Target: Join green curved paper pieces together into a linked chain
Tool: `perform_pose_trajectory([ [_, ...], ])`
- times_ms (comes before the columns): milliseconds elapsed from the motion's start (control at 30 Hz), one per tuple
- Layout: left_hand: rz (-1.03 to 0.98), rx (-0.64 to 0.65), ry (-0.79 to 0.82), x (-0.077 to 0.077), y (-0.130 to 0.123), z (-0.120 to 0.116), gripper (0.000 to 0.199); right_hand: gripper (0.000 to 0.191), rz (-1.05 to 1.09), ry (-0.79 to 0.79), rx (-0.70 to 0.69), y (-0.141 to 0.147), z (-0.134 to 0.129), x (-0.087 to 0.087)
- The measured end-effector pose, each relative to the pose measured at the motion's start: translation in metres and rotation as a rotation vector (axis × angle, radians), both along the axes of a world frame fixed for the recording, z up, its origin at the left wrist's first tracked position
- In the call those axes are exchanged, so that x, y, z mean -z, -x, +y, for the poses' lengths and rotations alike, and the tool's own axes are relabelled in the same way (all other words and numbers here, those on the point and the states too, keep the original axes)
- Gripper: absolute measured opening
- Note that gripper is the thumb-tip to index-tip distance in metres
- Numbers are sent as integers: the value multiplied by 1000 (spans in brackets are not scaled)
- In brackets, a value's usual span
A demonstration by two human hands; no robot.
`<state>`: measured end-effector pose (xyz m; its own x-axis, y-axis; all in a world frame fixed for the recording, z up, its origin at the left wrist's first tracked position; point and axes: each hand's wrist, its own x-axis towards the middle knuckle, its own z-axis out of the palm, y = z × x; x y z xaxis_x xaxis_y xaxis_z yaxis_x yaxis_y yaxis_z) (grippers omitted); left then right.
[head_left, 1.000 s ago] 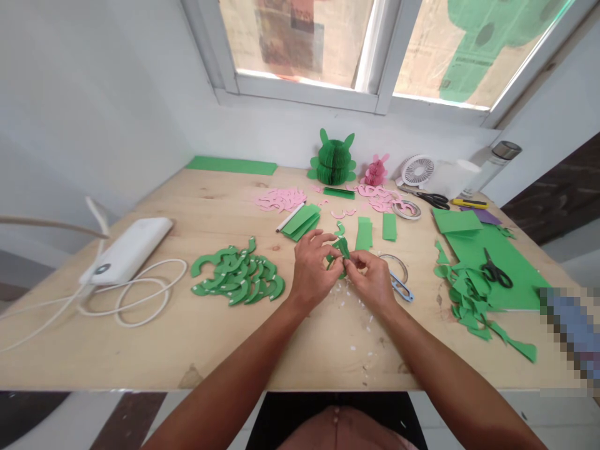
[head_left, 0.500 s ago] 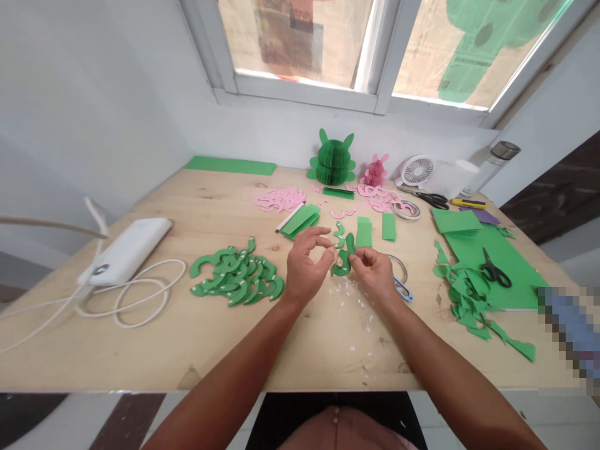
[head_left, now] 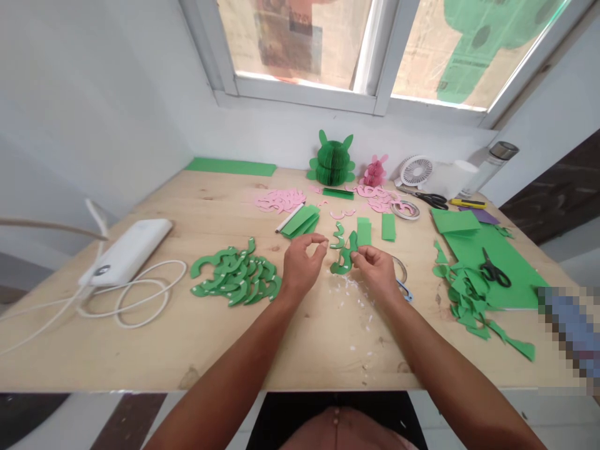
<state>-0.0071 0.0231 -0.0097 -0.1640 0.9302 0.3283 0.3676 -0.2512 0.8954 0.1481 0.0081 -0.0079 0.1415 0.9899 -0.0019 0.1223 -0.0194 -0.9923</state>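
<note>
A pine table (head_left: 210, 212) stands under a window (head_left: 300, 50), with a green paper honeycomb figure (head_left: 332, 159) and a smaller pink one (head_left: 375, 172) at its far edge. Much of the cutting looks done: a heap of green paper crescents (head_left: 237, 273) lies to the left and a cluster of pink crescents (head_left: 280, 200) lies beyond it, many of the green ones flecked with white. To the right, a green card sheet (head_left: 510, 275) and ragged green offcuts (head_left: 464, 300) remain, with black-handled scissors (head_left: 494, 272) on the sheet. Stacked green paper rectangles (head_left: 300, 220) look unused. Above scattered white paper scraps (head_left: 347, 290), the right hand (head_left: 375, 272) pinches a curved green paper piece (head_left: 344, 259) between thumb and fingers. The left hand (head_left: 302, 269) is close beside it, thumb and forefinger pressed together on nothing visible.
</note>
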Motion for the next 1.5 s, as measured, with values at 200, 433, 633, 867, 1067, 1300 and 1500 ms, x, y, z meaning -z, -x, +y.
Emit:
perform_pose_trajectory([
  [200, -194, 249, 168, -2, -5, -1, 20, 24, 41, -8, -47, 1, -2, -3],
  [433, -189, 204, 69, -9, -8, -10, 19, 22, 41, 3, -35, 0, -2, -1],
  [633, 79, 237, -82, -12, -12, -19, 44, 22, 42, -5, 3, -1, -1, -3],
  [867, -3, 370, 119, -5, -15, -18, 63, 23, 47, -11, 17, -1, -2, -6],
  [1067, -239, 399, 195, -2, -17, -14, 63, 23, 33, -15, -9, 0, -2, -5],
  [1300, -349, 361, 236, -2, -17, -12, 62, 24, 2, -18, -76, 1, -3, -6],
  [1500, -355, 315, 222, -4, -17, -12, 61, 21, -40, 13, -114, 3, -4, -5],
])
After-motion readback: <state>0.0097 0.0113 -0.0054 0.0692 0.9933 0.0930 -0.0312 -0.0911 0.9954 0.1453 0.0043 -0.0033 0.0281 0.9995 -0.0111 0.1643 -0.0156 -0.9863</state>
